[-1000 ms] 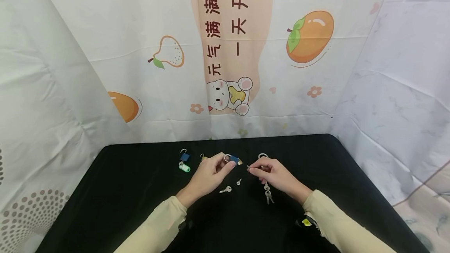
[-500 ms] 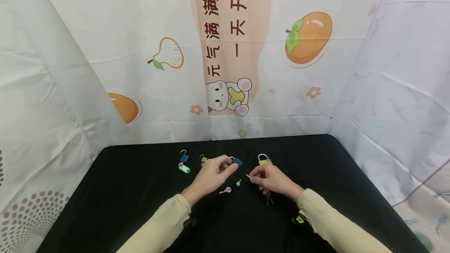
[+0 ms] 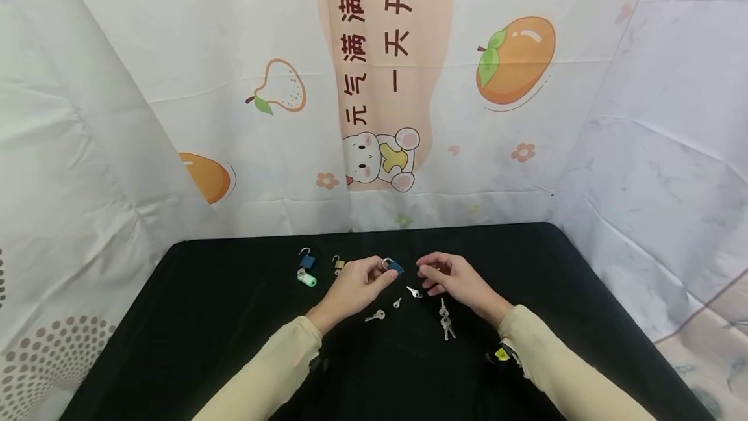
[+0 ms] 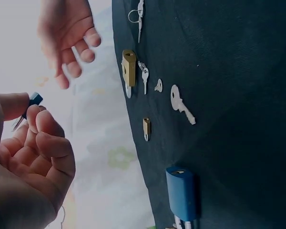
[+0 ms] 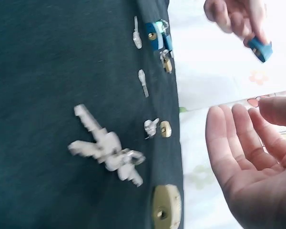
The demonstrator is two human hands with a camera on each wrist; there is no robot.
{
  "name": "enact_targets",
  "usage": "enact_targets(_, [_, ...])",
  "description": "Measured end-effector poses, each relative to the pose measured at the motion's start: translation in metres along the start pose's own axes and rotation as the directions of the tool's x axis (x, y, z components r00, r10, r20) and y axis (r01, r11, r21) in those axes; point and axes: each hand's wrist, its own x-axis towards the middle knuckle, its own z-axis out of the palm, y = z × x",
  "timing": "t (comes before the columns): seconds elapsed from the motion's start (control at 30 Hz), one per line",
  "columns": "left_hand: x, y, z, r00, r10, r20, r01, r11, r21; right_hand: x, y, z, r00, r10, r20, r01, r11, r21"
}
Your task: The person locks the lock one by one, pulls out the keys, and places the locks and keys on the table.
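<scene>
My left hand [image 3: 354,288] pinches a small blue padlock [image 3: 393,267] between thumb and fingers. The padlock's blue body [image 4: 35,99] also shows at the thumb tip in the left wrist view. My right hand [image 3: 458,281] is raised to the right of it, holding nothing, its fingers [image 5: 217,131] extended in the right wrist view. Just below the right fingertips, small silver keys [image 3: 414,292] lie on the black cloth. A lone small key [image 3: 397,303] and a larger key [image 3: 376,316] lie nearer the left hand. Below the right hand rests a bunch of keys [image 3: 447,322].
At the back left lie another blue padlock [image 3: 307,262] with a green tag [image 3: 306,279] and a small brass padlock [image 3: 339,265]. A large brass padlock [image 5: 167,207] and another small brass one [image 5: 166,129] stand along the cloth's far side. A printed curtain [image 3: 234,115] hangs behind.
My right hand has let go of the small keys, now on the cloth, and has lifted away with its fingers loosened. The left hand keeps the blue padlock, shifted slightly right.
</scene>
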Motion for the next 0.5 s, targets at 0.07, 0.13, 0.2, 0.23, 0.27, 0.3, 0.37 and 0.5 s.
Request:
enact_targets(0.07, [0.007,0.002,-0.001,1.000,-0.010,0.012,0.010,1.000,-0.015,0.004,-0.007,0.001,1.000,-0.012,-0.018,0.013,1.000,0.015])
enact_targets(0.13, [0.016,0.003,-0.001,1.000,-0.028,0.006,0.028,0.999,-0.015,0.009,-0.014,0.001,0.999,-0.030,-0.034,0.031,0.999,0.020])
enact_targets(0.2, [0.026,0.004,-0.002,0.999,-0.051,-0.004,0.051,0.999,-0.012,0.013,-0.020,0.001,0.998,-0.038,-0.041,0.040,0.999,0.029])
enact_targets(0.23, [0.030,0.004,-0.003,0.998,-0.064,-0.009,0.064,0.998,-0.001,0.015,-0.022,0.001,0.998,-0.038,-0.044,0.039,0.999,0.031])
enact_targets(0.27, [0.035,0.004,-0.002,0.997,-0.075,-0.011,0.075,0.997,0.011,0.016,-0.023,0.001,0.998,-0.040,-0.041,0.041,0.999,0.032])
enact_targets(0.3, [0.039,0.003,-0.002,0.996,-0.086,-0.012,0.086,0.996,0.028,0.017,-0.024,0.001,0.999,-0.037,-0.038,0.038,0.999,0.036])
enact_targets(0.37, [0.046,0.001,0.000,0.994,-0.107,0.002,0.107,0.993,0.047,0.020,-0.024,0.001,0.999,-0.023,-0.029,0.025,0.999,0.043])
enact_targets(0.5, [0.056,-0.006,0.009,0.990,-0.131,0.047,0.128,0.990,0.062,0.024,-0.019,0.001,1.000,0.021,-0.012,-0.020,0.999,0.043])
